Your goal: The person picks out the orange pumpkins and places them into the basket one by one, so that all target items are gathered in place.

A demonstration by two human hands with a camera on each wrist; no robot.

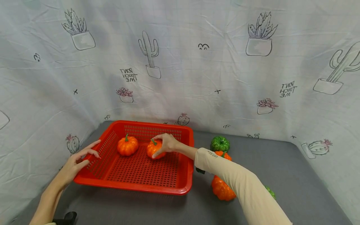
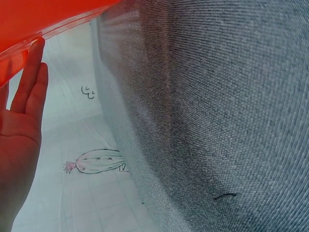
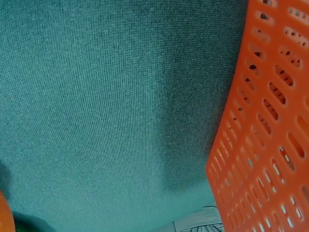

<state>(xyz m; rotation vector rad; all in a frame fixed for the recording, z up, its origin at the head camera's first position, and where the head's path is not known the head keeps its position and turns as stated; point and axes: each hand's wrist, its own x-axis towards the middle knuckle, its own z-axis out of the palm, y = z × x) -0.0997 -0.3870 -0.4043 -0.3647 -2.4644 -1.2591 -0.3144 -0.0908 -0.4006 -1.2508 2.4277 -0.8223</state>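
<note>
Hasty release could roll the orange pumpkin (image 1: 151,150) our right hand (image 1: 168,143) pinches; our loose left hand (image 1: 76,163) touches the basket's (image 1: 132,187) edge

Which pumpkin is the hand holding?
The orange pumpkin farther right in the red basket. The right hand grips it; no hand grips the one to its left or those outside.

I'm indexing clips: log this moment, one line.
left hand: at left rim of red basket | right hand: grips orange pumpkin inside basket | second pumpkin: in basket, left of first
</note>
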